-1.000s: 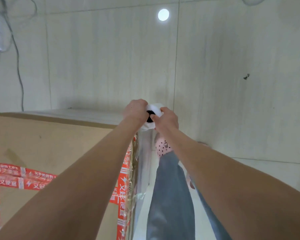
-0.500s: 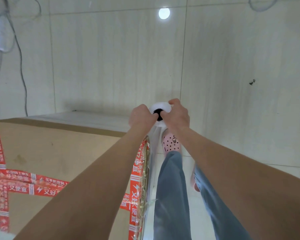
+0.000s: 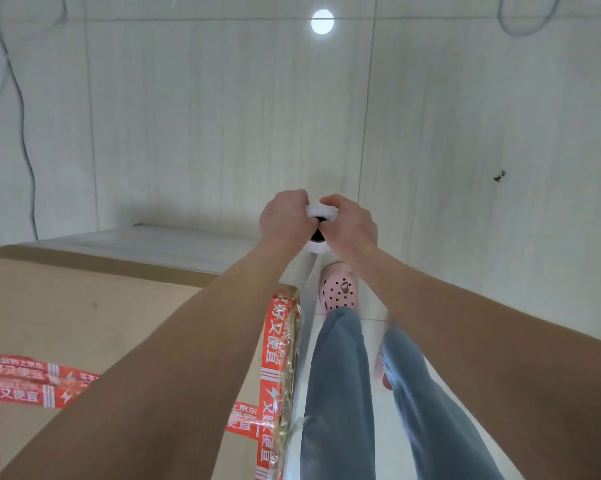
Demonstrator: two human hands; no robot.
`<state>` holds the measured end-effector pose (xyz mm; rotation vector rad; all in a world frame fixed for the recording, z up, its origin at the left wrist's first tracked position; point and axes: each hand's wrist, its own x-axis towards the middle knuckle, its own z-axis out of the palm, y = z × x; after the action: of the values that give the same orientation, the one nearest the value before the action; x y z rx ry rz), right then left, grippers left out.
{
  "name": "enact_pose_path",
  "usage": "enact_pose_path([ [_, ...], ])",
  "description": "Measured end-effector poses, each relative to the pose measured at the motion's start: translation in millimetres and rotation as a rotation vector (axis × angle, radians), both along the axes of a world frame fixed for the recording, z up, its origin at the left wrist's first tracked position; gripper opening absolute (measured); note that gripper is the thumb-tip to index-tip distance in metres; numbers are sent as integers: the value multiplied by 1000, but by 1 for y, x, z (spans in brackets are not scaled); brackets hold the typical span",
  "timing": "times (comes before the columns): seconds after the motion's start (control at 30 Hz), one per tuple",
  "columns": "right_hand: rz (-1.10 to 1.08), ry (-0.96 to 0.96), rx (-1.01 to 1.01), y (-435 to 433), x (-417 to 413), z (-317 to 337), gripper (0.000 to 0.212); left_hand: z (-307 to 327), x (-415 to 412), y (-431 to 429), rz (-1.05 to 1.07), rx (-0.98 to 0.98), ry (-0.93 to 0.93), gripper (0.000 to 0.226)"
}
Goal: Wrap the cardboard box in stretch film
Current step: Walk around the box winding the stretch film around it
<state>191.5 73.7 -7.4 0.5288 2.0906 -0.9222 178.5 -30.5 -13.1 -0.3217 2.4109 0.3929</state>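
View from the head, looking down. The left hand (image 3: 285, 216) and right hand (image 3: 352, 226) meet at arm's length, each with its fingers curled round the upper end of a roll of stretch film (image 3: 321, 212). The left grasps the roll's left side and the right its right side. The roll is seen end-on: a white rim around a dark core hole, partly covered by the fingers.

A sheet of clear film (image 3: 304, 306) runs from the roll down to the near right corner of the cardboard box (image 3: 101, 313), where it lies glossy and wrinkled over the box's right face. The box fills the lower left and stands on the floor (image 3: 205, 116) of pale tiles.

Strips of red tape (image 3: 273, 344) cross the box's top and run down its right edge. The tape carries white characters reading "又便宜", a white lightning-bolt mark, and smaller print in which "京东" can be made out. Other small print is too blurred to read.

Right of the box are the person's legs in blue jeans (image 3: 340, 375) and one pink perforated clog (image 3: 338, 289). A round spot of light (image 3: 322, 21) shows on the tiles at the top, and a dark cable (image 3: 25, 140) at the left.
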Motion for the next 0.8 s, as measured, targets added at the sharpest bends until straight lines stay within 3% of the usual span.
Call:
enact_pose_path([
  [0.13,-66,32,-55,-17,-13,2,47,0,-3,-21,375,74,-33,13],
  [0.23,-104,-64,-41,-25,-17,1,46,2,-1,-29,585,162,-65,16],
  [0.3,-115,-90,-50,-27,-19,0,42,1,0,-31,535,164,-119,20],
  [0.47,-36,-78,-32,-33,-28,-3,45,0,-17,-31,72,75,-28,37],
  [0.53,20,-72,-21,-35,-33,-2,47,0,-26,-32,-2,45,-33,37],
  [0.67,101,-39,-29,-41,-43,0,47,-3,-29,-43,92,27,-45,14],
  [0.8,60,17,-75,-49,-43,0,48,-7,-21,-56,444,96,-65,9],
])
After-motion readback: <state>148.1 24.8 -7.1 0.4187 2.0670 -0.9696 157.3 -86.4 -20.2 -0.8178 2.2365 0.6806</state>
